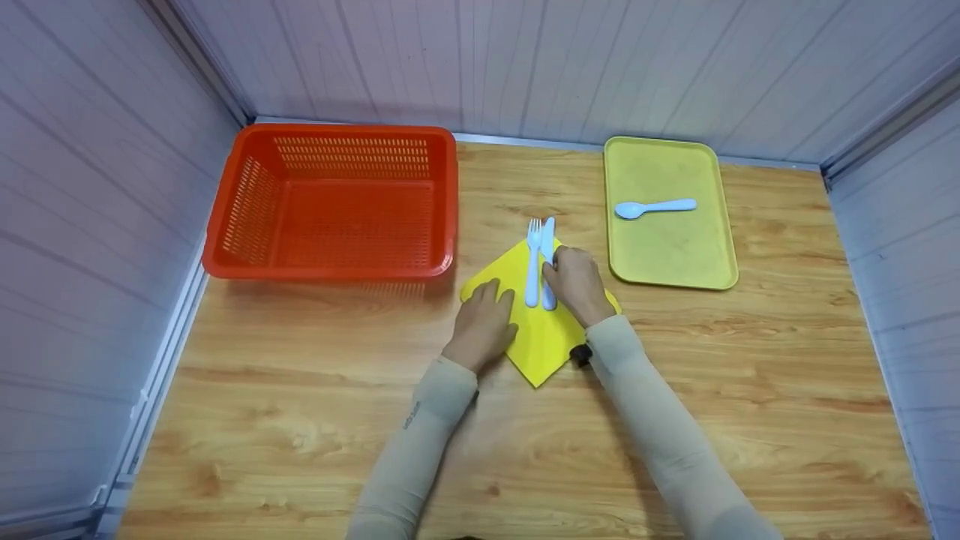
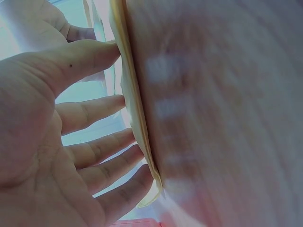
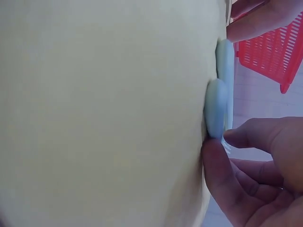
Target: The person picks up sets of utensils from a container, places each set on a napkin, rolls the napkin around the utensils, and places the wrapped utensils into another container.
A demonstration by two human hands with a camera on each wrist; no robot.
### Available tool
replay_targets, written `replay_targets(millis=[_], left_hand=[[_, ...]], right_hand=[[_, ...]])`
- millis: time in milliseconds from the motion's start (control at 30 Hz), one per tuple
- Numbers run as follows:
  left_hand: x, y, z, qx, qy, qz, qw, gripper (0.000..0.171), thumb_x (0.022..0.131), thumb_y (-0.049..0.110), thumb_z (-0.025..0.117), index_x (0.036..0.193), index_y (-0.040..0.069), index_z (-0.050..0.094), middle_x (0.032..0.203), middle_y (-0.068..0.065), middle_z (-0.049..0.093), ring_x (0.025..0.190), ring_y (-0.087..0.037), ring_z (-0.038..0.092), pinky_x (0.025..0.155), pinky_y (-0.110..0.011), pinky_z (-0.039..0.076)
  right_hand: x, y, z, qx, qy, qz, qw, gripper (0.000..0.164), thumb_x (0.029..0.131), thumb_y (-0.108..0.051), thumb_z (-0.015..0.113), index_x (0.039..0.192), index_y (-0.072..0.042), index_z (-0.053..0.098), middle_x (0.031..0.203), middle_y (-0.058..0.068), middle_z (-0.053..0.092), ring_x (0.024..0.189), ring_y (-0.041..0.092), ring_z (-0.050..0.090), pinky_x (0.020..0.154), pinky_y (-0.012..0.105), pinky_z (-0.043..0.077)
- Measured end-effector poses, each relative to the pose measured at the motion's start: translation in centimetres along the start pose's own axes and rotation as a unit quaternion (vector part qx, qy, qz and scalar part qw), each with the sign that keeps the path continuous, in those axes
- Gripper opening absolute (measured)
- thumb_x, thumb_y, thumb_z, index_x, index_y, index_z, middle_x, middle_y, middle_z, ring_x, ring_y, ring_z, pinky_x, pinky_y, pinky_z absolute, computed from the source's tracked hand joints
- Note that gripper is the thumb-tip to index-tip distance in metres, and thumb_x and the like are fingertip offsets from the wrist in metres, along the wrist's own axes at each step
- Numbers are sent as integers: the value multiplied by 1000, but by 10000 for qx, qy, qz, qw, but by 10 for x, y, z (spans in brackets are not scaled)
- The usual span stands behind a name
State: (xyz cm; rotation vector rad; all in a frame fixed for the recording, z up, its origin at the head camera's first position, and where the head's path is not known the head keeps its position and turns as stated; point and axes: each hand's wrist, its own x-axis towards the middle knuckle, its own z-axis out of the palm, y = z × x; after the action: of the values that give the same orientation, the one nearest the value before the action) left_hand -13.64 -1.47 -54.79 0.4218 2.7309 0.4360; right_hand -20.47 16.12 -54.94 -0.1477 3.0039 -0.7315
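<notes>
A yellow cloth napkin (image 1: 537,352) lies as a diamond on the wooden table. On it a light-blue fork (image 1: 532,281) and a light-blue knife (image 1: 549,298) lie side by side, fork tines and knife tip past its far corner. My right hand (image 1: 579,282) pinches the knife between thumb and index finger; in the right wrist view its fingertips meet at the knife handle (image 3: 215,106). My left hand (image 1: 481,324) rests on the napkin's left side with fingers spread. In the left wrist view, the fingertips (image 2: 118,101) touch the napkin's edge (image 2: 138,113).
A red slotted plastic basket (image 1: 330,271) stands at the back left. At the back right lies a yellow tray (image 1: 667,262) bearing a light-blue spoon (image 1: 667,205). Pale panel walls (image 1: 525,67) enclose the table (image 1: 300,420) at the back and both sides.
</notes>
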Motion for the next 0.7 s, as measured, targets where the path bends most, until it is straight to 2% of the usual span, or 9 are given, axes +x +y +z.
replay_targets(millis=[233,700], left_hand=[[-2,-1,2,163,151,173,9996,57,97,28,65,146,4,48,153,-22,35,140,-38,33,112,-48,34],[0,-1,2,56,22,56,10000,58,98,28,64,148,5,46,155,-21,32,142,-38,30,113,-49,31]], right_hand=[[0,-1,1,96,73,-63,9999,30,95,-13,61,67,-6,55,61,3,46,52,17,43,47,30,36],[1,-2,2,193,62,-16,9998,24,95,-15,61,76,-1,63,64,5,53,55,18,47,49,30,38]])
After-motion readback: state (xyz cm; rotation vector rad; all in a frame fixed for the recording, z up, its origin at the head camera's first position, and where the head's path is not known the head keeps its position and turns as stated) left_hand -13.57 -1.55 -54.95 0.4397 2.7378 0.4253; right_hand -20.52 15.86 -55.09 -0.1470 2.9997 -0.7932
